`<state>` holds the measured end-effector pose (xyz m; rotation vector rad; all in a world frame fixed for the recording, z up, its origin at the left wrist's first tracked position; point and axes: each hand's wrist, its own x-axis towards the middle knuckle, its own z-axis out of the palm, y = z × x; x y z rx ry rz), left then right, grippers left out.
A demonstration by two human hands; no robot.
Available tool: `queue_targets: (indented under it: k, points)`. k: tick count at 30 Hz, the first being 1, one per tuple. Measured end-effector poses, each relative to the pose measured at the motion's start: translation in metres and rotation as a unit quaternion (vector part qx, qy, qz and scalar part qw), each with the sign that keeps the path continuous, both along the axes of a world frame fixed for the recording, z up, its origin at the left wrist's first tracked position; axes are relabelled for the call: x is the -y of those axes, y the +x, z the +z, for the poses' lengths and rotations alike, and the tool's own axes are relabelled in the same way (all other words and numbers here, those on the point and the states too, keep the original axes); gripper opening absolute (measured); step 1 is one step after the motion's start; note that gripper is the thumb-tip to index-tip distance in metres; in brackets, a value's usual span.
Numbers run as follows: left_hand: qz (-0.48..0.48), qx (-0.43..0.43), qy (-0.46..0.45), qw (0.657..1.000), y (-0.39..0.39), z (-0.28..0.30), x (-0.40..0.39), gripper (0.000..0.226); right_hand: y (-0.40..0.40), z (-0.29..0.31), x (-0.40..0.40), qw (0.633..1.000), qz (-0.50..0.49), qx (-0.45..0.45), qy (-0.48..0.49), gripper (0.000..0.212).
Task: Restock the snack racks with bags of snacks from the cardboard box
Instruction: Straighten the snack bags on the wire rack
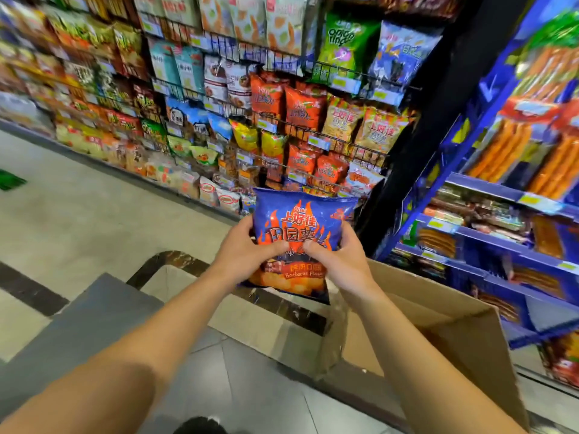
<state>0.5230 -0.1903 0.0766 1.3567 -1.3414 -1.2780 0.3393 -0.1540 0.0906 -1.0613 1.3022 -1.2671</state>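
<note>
1. Blue foil snack bag w/ orange flame print [300,227]: held upright above the open brown cardboard box [445,333], facing the camera.
2. Left hand [247,252] grips bag's left edge; right hand [336,258] grips its right edge.
3. Black wire snack racks [329,137] stand beyond the box, packed w/ bags.

Two bare forearms in view, no sleeves reaching wrist or elbow. Left hand [242,252]: no ring, no watch, no glove, no bracelet visible. Right hand [336,255]: likewise bare, no jewellery or strap seen. Wrists plain, no bands or marks. Fingernails short, unpainted where visible on thumbs. Dark rounded shape at bottom edge of frame, between forearms, possibly shoe toe; too cropped to tell. No other clothing in view.
</note>
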Motion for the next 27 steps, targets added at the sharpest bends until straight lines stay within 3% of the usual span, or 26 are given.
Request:
queue_targets:
  k: [6,9,12,14,18,24,27]
  points:
    - [-0.012,-0.008,0.030,0.999,0.068,-0.008,0.075,0.056,0.057,-0.014,0.065,0.995,0.002,-0.104,-0.006,0.055]
    - [0.001,-0.002,0.036,0.999,0.086,-0.022,0.119,0.056,0.063,-0.027,0.100,0.980,0.025,-0.197,0.009,0.072]
    - [0.021,0.011,0.042,0.999,0.098,-0.040,0.172,0.036,0.053,-0.043,0.144,0.944,0.041,-0.325,0.046,0.095]
    - [0.032,0.029,0.043,0.998,0.103,-0.054,0.213,0.038,0.042,-0.059,0.177,0.918,0.052,-0.389,0.059,0.096]
    - [0.038,0.078,0.036,0.996,0.107,-0.082,0.295,0.045,0.024,-0.097,0.252,0.880,0.050,-0.465,0.082,0.094]
    - [0.038,0.095,0.096,0.990,0.110,-0.128,0.397,0.054,0.004,-0.142,0.351,0.811,0.087,-0.566,0.119,0.096]
    - [0.036,0.121,0.115,0.985,0.107,-0.143,0.433,0.041,-0.001,-0.166,0.391,0.788,0.100,-0.591,0.137,0.098]
